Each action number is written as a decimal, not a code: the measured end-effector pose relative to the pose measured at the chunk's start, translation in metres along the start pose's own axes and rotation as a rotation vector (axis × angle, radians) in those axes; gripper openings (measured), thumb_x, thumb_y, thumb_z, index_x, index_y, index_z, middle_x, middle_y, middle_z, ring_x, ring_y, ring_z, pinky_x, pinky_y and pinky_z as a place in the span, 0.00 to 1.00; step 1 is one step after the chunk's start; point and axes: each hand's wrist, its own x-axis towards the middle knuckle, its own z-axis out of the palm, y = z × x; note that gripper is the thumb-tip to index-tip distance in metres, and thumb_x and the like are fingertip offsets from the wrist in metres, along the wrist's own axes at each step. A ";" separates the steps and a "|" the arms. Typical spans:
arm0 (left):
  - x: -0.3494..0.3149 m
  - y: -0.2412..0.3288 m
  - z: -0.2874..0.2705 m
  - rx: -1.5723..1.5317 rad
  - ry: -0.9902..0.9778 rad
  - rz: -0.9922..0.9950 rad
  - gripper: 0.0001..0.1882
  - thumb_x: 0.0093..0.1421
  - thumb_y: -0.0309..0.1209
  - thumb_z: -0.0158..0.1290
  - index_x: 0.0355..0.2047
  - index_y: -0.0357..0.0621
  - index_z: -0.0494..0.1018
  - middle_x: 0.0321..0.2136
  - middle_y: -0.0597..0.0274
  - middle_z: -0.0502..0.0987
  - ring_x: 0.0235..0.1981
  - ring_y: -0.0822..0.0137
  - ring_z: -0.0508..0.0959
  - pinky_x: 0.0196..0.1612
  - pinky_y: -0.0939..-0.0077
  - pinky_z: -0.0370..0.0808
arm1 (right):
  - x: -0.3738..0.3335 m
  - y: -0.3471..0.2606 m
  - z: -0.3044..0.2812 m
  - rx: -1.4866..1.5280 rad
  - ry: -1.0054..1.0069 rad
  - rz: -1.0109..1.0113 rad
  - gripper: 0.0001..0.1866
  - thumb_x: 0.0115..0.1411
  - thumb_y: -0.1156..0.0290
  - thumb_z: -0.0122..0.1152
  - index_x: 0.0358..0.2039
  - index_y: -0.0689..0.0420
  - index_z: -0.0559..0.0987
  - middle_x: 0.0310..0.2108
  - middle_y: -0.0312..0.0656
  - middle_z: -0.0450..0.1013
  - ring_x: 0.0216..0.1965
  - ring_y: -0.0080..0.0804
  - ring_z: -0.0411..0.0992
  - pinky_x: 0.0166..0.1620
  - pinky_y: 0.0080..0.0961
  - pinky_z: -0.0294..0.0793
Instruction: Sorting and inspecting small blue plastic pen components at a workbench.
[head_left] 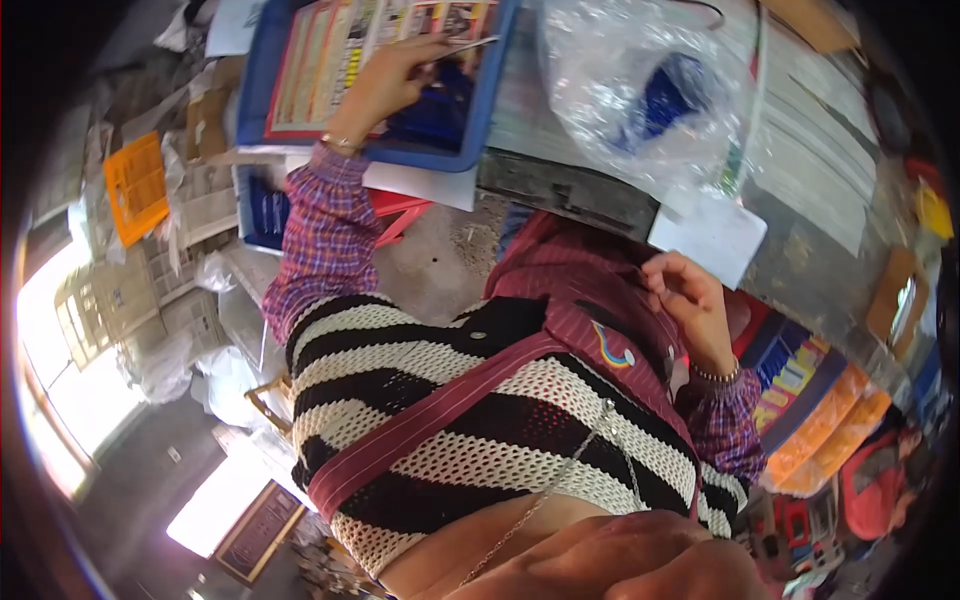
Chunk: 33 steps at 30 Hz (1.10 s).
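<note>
Delicately, the left hand (388, 82) pinches a thin pale strip (474, 45) above the far-left blue bin (478, 112); a loosened grip could drop it inside. The right hand (695, 300) is half-curled, its hold unclear.

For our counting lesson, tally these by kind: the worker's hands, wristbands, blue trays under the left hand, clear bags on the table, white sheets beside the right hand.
Hands: 2, left hand and right hand
Wristbands: 2
Blue tray: 1
Clear bag: 1
White sheet: 1
Total: 7
</note>
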 end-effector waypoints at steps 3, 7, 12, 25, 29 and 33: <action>-0.004 0.004 -0.003 0.190 0.057 0.111 0.23 0.44 0.16 0.51 0.44 0.40 0.70 0.42 0.52 0.74 0.40 0.52 0.75 0.41 0.71 0.71 | 0.002 0.004 -0.007 0.189 0.020 -0.008 0.16 0.51 0.86 0.47 0.41 0.64 0.73 0.32 0.33 0.66 0.32 0.16 0.63 0.34 0.14 0.64; -0.006 0.000 -0.009 0.090 -0.003 -0.093 0.22 0.44 0.16 0.53 0.42 0.41 0.70 0.40 0.53 0.74 0.42 0.54 0.74 0.42 0.71 0.70 | 0.005 0.005 -0.009 0.220 0.034 -0.053 0.16 0.49 0.86 0.49 0.41 0.65 0.72 0.32 0.35 0.65 0.33 0.19 0.62 0.36 0.17 0.65; -0.002 -0.002 -0.009 0.055 -0.048 -0.065 0.20 0.44 0.14 0.52 0.40 0.40 0.71 0.36 0.56 0.74 0.37 0.60 0.75 0.38 0.76 0.70 | 0.000 0.014 -0.012 0.274 0.057 -0.109 0.16 0.50 0.86 0.48 0.41 0.64 0.72 0.33 0.35 0.66 0.33 0.19 0.63 0.36 0.15 0.65; 0.012 -0.017 -0.015 0.183 0.015 -0.089 0.19 0.46 0.20 0.54 0.41 0.39 0.70 0.37 0.56 0.73 0.39 0.59 0.74 0.43 0.75 0.69 | -0.003 0.043 -0.016 0.323 0.119 -0.193 0.17 0.51 0.86 0.43 0.41 0.65 0.73 0.32 0.34 0.68 0.32 0.18 0.65 0.36 0.16 0.67; 0.017 -0.030 -0.014 0.176 -0.006 -0.054 0.15 0.47 0.22 0.55 0.38 0.41 0.72 0.35 0.59 0.74 0.36 0.62 0.75 0.40 0.77 0.69 | -0.003 0.053 -0.017 0.307 0.086 -0.233 0.18 0.50 0.87 0.43 0.41 0.65 0.73 0.32 0.34 0.68 0.31 0.18 0.64 0.36 0.15 0.66; 0.015 -0.030 -0.012 0.206 -0.004 -0.103 0.15 0.46 0.23 0.56 0.37 0.43 0.73 0.33 0.59 0.75 0.33 0.65 0.75 0.39 0.76 0.70 | -0.006 0.058 -0.022 0.305 0.138 -0.237 0.18 0.49 0.88 0.43 0.41 0.65 0.73 0.31 0.34 0.68 0.31 0.17 0.64 0.35 0.14 0.65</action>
